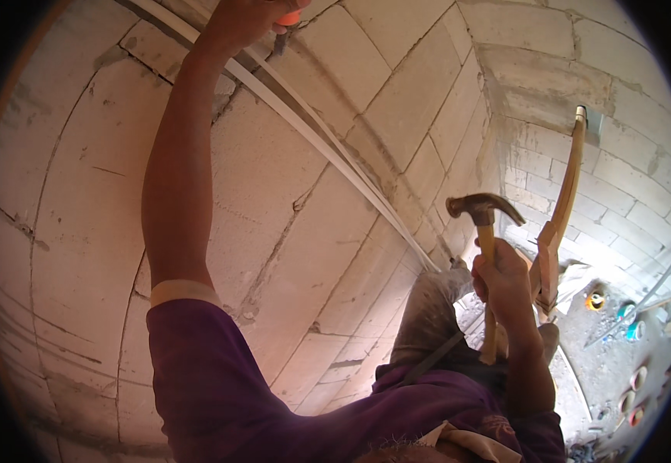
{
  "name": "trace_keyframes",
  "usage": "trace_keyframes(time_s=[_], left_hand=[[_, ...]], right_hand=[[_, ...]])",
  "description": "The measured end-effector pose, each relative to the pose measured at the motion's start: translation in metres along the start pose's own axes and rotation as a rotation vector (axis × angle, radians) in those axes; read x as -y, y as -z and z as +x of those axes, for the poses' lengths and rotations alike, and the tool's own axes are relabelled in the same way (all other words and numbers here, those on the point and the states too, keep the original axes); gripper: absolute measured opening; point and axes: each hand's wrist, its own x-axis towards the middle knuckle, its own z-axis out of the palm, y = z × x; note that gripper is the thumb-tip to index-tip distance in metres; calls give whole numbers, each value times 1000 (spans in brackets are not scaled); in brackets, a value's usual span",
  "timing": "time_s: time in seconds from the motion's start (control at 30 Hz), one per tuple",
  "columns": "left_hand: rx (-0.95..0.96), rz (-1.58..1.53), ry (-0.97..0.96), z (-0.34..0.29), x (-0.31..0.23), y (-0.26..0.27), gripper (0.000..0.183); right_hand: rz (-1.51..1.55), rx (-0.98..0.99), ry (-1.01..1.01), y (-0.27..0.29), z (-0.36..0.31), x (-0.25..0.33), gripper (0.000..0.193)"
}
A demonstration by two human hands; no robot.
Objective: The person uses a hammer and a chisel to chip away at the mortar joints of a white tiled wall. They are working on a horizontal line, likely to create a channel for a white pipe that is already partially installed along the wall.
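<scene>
My left hand (247, 27) is raised high against the block wall at the top edge, its fingers partly cut off by the frame. It is closed on what looks like an orange-handled chisel (280, 44), whose dark blade points down beside the wall. My right hand (503, 274) grips the wooden handle of a claw hammer (483, 207), held upright low and to the right, with its metal head above the fist and apart from the wall. White conduit pipes (316, 143) run slantwise along the wall, passing behind my left wrist.
Pale blocks with dark joints form the wall (281, 224), which meets another wall at a corner. A wooden post (571, 181) rises to the right of the hammer. Far below, several tubs and rolls, including a teal one (635, 331), lie on the dusty floor (594, 366).
</scene>
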Motion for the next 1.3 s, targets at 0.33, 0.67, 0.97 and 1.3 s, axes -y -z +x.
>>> trace_keyframes(time_s=[0.33,0.67,0.97,1.3], left_hand=[[-6,-37,19,-6,-5,-5,14],[-86,100,-55,-16,9,-12,35],[-33,52,-98,-15,18,-11,36],[-65,35,2,-26,-5,-19,17]], right_hand=[[-265,-71,212,-9,15,18,28],[-229,-75,782,-53,56,140,32],[-144,-479,1302,-104,85,204,28],[-143,-302,1069,-86,62,231,25]])
